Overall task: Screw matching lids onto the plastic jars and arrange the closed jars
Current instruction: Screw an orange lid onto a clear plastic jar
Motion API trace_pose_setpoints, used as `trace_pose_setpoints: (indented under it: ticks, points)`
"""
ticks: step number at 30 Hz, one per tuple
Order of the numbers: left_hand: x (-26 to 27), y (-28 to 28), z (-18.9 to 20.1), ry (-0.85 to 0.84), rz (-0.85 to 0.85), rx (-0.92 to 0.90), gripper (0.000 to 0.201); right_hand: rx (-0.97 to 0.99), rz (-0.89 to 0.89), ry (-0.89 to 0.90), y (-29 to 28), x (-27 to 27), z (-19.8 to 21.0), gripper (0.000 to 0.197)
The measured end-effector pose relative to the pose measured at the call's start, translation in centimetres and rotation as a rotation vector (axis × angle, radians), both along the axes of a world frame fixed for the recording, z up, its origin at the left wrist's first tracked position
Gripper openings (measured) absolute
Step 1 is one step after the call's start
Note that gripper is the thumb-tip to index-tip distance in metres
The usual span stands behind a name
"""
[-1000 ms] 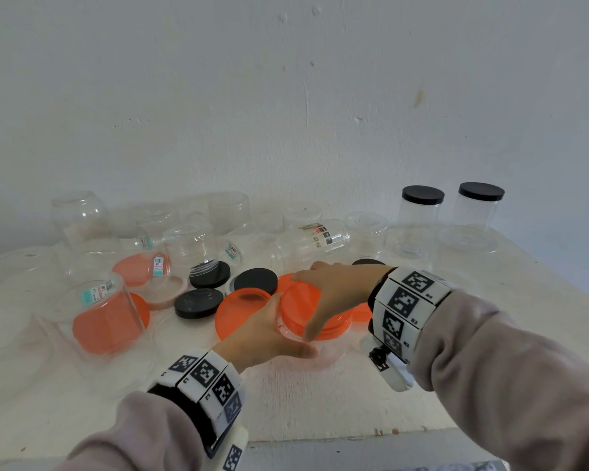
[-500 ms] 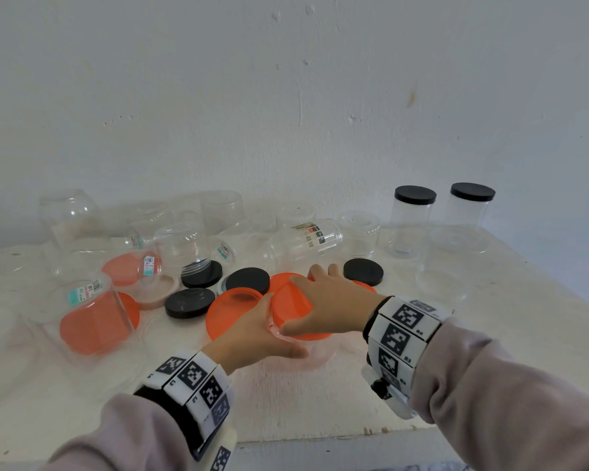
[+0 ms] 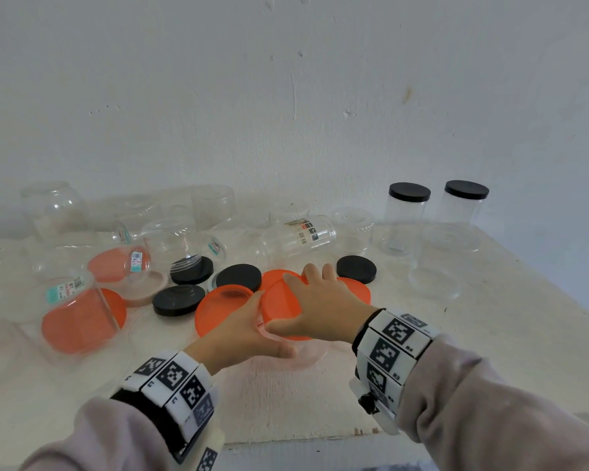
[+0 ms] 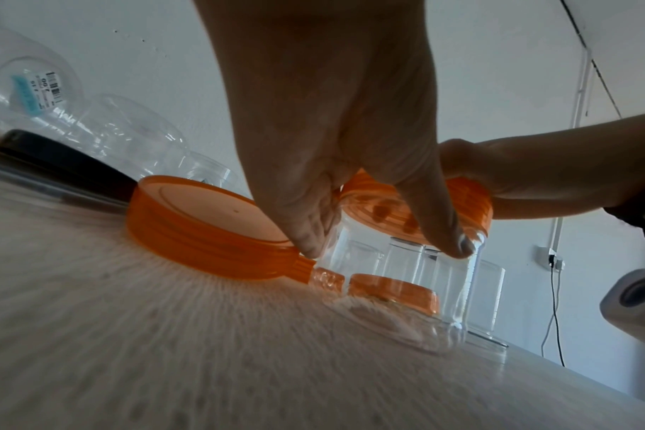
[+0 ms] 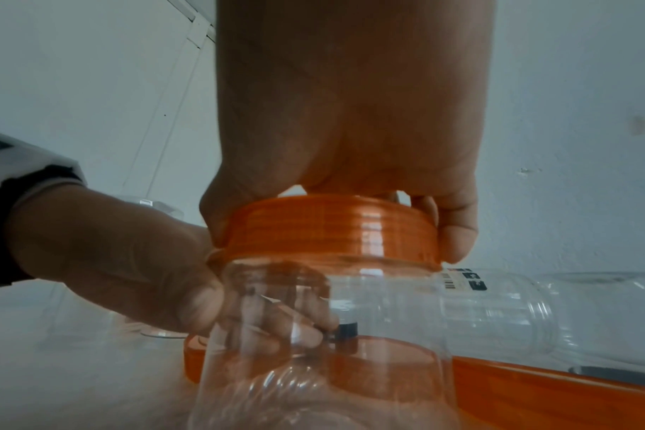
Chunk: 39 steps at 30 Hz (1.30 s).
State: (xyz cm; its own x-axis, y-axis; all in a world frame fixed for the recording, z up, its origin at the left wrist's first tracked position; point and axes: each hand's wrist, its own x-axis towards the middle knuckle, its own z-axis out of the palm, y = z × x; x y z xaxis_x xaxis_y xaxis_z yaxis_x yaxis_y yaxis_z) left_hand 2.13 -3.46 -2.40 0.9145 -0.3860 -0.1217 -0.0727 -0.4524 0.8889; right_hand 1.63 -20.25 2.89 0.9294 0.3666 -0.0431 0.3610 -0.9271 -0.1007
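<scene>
Fingers (image 5: 457, 232) of the right hand (image 3: 323, 307) curl round the orange lid (image 5: 328, 229); left hand (image 3: 238, 334) grips the clear jar (image 5: 324, 349), centre frame on the tabletop (image 3: 490, 334). Looks mid-screwing; next probably another twist till snug.

A plain indoor room: bare white plastered wall (image 3: 286, 96), rough white table (image 3: 473, 334), wall socket (image 4: 552, 259) with a cable.
</scene>
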Motion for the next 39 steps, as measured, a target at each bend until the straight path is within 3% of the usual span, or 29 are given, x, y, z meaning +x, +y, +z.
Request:
trace_pose_setpoints:
  ticks: [12,17,20,26,31,39]
  points:
    - [-0.3,-0.2,0.8,0.02,-0.001,0.056,0.102,0.082,-0.005,0.052,-0.7,0.1,-0.2,0.094]
    - [0.9,1.1,4.0,-0.012,-0.144,0.339,0.074,0.097,0.005,0.069,-0.9,0.1,-0.2,0.1]
    - [3.3,2.0,6.6,0.024,-0.176,0.333,0.06,0.095,0.008,0.073,-0.9,0.0,-0.3,0.101]
    - [10.2,0.8,8.5,-0.134,0.016,0.366,0.038,0.079,0.047,0.115,-1.0,0.4,0.2,0.106]
    - [14.9,-1.9,7.8,-0.32,0.028,0.624,0.065,0.102,0.099,0.145,-1.6,1.1,1.3,0.097]
    - [18.1,-4.2,5.7,-0.154,-0.045,0.874,0.112,0.343,-0.04,0.056,-6.0,4.6,5.3,0.1]
